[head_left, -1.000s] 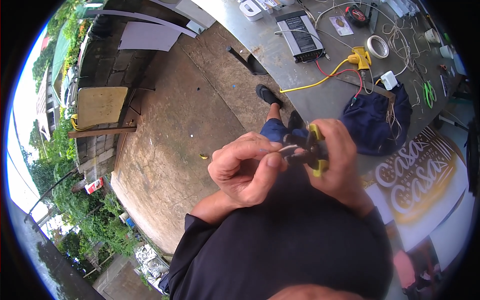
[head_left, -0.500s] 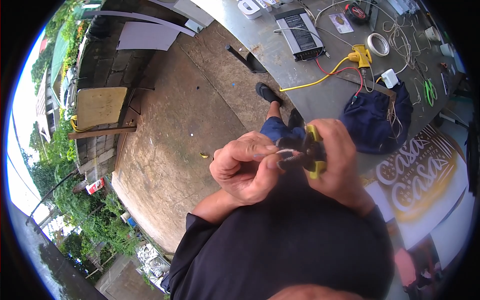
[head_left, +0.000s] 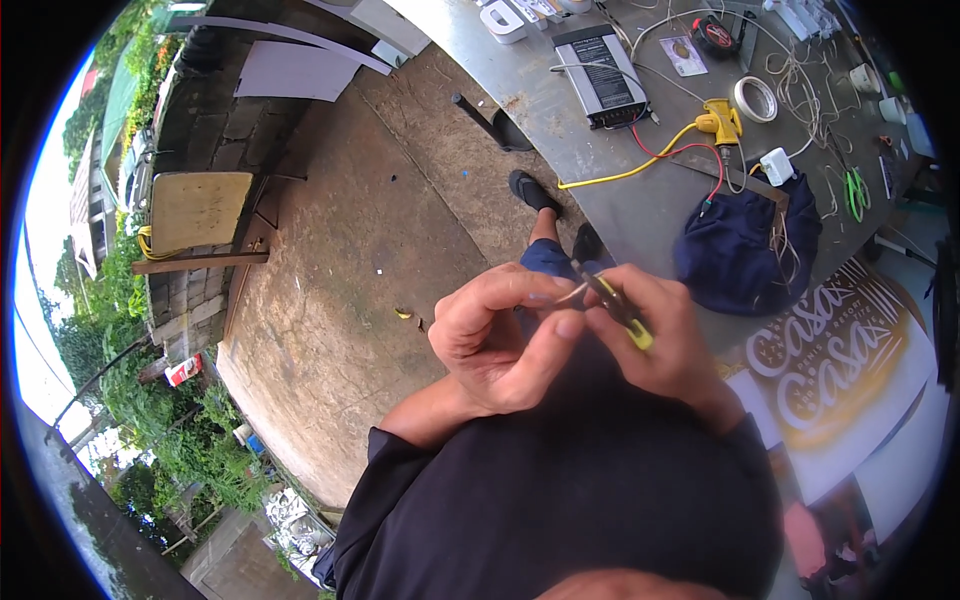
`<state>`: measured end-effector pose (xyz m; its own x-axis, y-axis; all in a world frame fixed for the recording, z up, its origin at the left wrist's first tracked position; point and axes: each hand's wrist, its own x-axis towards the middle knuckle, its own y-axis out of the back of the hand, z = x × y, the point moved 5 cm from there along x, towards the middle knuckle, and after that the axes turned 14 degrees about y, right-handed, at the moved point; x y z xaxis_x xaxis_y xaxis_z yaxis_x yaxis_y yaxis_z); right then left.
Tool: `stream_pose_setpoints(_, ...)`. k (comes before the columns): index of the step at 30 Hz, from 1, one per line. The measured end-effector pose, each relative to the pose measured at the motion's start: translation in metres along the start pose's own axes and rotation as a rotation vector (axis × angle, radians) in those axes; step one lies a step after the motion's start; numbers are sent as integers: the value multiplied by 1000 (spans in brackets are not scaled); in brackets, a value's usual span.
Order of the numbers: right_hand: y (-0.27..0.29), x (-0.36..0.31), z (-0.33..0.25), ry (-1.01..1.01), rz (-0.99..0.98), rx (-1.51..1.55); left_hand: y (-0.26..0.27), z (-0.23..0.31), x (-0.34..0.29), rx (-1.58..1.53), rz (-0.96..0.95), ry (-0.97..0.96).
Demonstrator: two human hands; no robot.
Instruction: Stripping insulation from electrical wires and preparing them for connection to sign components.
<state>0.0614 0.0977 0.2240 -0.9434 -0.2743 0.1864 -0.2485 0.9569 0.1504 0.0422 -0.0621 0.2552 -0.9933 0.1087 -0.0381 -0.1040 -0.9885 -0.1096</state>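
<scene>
Close in front of my dark shirt, my two hands almost meet. My left hand (head_left: 500,335) is closed, pinching a short thin wire (head_left: 571,298) between thumb and fingertips. Wrapped round a pair of pliers (head_left: 628,318) with yellow-and-black handles is my right hand (head_left: 660,335). The pliers are tilted, jaws pointing up and to the left, beside the wire's end. Its right thumb and fingertip come near the wire; whether they touch it I cannot tell.
On the metal table (head_left: 640,215) at right are a power supply box (head_left: 600,75), a yellow extension socket (head_left: 720,122), a tape roll (head_left: 755,99), green scissors (head_left: 856,192) and navy cloth (head_left: 745,250). A printed sign (head_left: 840,360) lies nearer. At left stands a chair (head_left: 200,212).
The pliers have turned in my right hand: their jaws pointed left at the wire and now angle up past it. My right fingers have moved closer to my left fingertips.
</scene>
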Motion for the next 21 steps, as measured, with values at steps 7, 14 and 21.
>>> stream_pose_setpoints(7,-12,-1,-2,-48,-64,297,2,14,4,307,47,-207)
stream_pose_setpoints(14,-7,0,-6,125,71,-169,8,11,1,265,45,-209)
stream_pose_setpoints(21,-3,1,-12,246,98,-399,10,15,0,239,23,-198)
